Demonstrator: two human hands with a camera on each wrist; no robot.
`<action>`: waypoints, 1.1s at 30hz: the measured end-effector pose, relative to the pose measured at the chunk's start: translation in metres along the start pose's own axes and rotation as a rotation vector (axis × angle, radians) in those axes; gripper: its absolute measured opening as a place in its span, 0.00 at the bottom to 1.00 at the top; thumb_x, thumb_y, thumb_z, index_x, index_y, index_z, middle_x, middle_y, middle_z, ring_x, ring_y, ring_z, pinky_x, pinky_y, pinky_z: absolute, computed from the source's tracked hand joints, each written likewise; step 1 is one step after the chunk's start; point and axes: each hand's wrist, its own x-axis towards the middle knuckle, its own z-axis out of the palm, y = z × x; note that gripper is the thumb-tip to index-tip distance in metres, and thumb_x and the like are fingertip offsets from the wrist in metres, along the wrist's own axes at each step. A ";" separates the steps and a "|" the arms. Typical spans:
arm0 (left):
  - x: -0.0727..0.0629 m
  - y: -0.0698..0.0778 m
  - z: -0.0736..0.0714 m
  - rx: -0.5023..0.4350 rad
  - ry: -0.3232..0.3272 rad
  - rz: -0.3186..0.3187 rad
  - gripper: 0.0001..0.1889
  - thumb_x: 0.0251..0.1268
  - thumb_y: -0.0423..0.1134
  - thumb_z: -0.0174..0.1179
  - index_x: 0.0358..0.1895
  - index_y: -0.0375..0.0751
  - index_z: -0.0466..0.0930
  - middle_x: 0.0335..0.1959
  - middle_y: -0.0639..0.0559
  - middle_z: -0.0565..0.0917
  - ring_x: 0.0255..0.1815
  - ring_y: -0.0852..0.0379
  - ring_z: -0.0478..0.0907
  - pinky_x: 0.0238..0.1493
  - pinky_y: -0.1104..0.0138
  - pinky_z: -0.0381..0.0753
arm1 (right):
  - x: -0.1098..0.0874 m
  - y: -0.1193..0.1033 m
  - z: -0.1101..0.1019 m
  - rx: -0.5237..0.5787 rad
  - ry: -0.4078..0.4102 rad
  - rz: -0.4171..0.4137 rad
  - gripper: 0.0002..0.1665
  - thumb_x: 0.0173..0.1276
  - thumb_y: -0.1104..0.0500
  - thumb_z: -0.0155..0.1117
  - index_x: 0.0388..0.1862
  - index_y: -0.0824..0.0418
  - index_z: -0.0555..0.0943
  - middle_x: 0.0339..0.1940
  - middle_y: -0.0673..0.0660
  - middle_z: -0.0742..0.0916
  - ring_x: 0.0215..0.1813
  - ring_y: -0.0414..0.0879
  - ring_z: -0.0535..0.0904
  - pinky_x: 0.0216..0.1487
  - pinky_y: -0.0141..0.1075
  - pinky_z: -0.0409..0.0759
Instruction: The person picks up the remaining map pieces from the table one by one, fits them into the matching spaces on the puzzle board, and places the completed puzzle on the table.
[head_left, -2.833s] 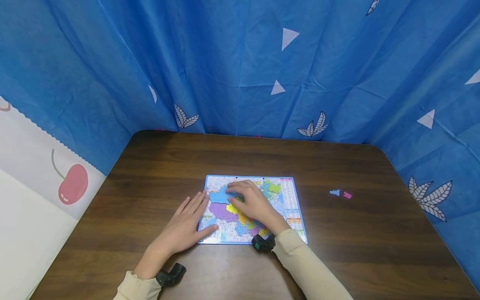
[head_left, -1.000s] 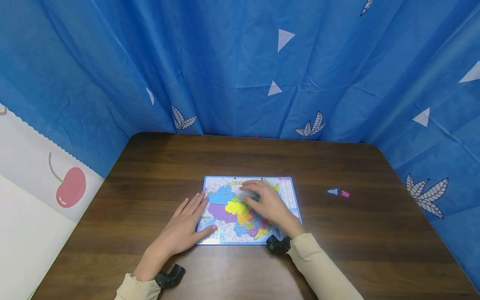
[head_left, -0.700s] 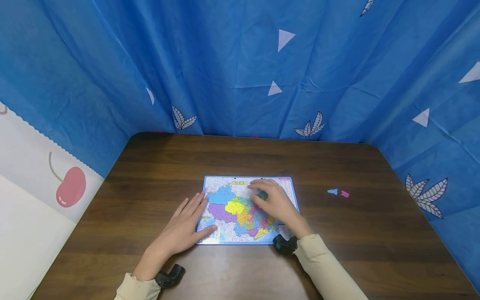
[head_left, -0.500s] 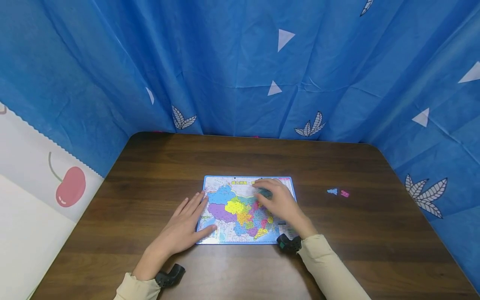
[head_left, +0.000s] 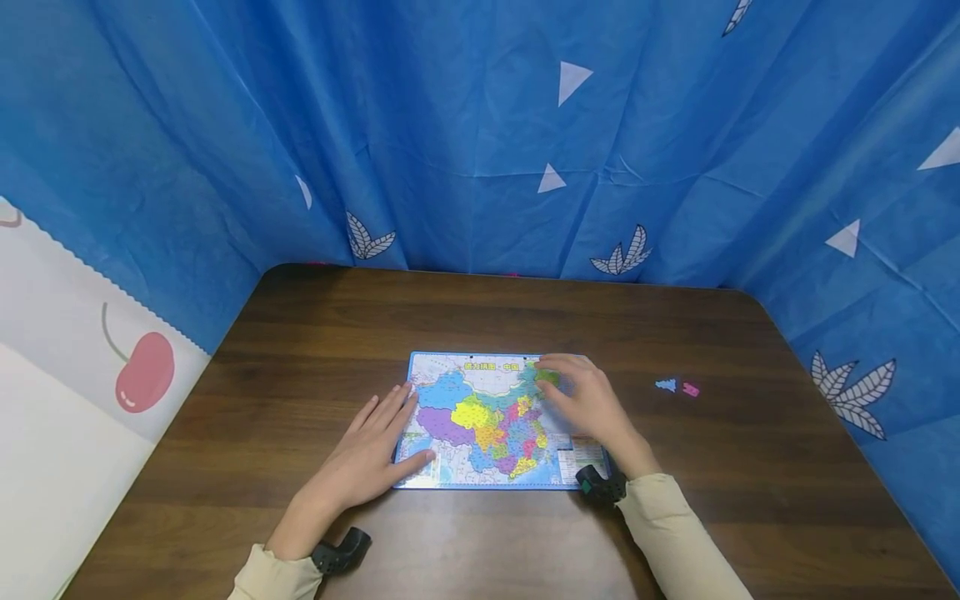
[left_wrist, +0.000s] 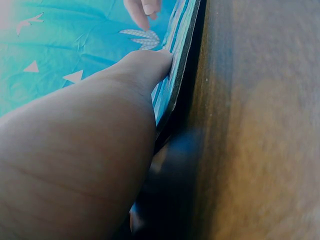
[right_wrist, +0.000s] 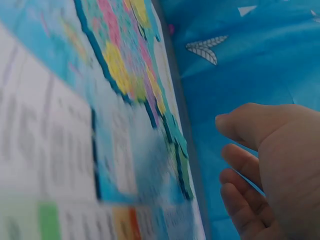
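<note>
A map puzzle board (head_left: 491,381) with a blue rim and colourful regions lies on the table. My left hand (head_left: 367,458) rests on its left edge with fingers straight and thumb spread; in the left wrist view, the thumb (left_wrist: 145,67) lies along the board's edge. Over the upper right part of the map, by the green region, is my right hand (head_left: 592,404), its fingers loosely bent. The right wrist view shows the right hand (right_wrist: 280,155) holding nothing, its fingertips apart from one another.
To the right of the board, a small blue puzzle piece (head_left: 666,384) and a small pink puzzle piece (head_left: 690,388) lie close together on the dark wooden table (head_left: 337,325). A blue curtain (head_left: 465,125) hangs behind the table's far edge.
My right hand has moved rightward across the board, from the blue region at left to the green corner, uncovering the map's middle. My left hand has stayed in place.
</note>
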 end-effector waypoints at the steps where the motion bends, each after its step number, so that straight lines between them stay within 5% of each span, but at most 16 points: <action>1: 0.000 0.000 0.000 0.001 0.000 0.000 0.49 0.68 0.70 0.55 0.82 0.41 0.57 0.85 0.46 0.52 0.86 0.44 0.47 0.83 0.43 0.46 | 0.000 0.002 -0.002 -0.002 0.009 0.001 0.17 0.69 0.57 0.73 0.56 0.57 0.87 0.62 0.56 0.87 0.66 0.57 0.79 0.66 0.59 0.78; 20: 0.001 -0.001 0.000 0.013 0.004 0.001 0.49 0.69 0.71 0.54 0.82 0.41 0.57 0.85 0.46 0.52 0.86 0.45 0.47 0.83 0.44 0.45 | -0.025 0.043 -0.037 -0.056 0.046 0.167 0.21 0.71 0.57 0.70 0.62 0.59 0.84 0.68 0.62 0.83 0.70 0.64 0.74 0.67 0.68 0.71; 33: 0.001 0.000 0.000 0.011 0.006 0.004 0.49 0.68 0.69 0.56 0.81 0.40 0.58 0.85 0.46 0.53 0.86 0.44 0.48 0.83 0.43 0.46 | -0.041 0.069 -0.054 -0.103 0.090 0.195 0.22 0.72 0.58 0.69 0.64 0.60 0.82 0.67 0.65 0.82 0.70 0.67 0.73 0.67 0.69 0.70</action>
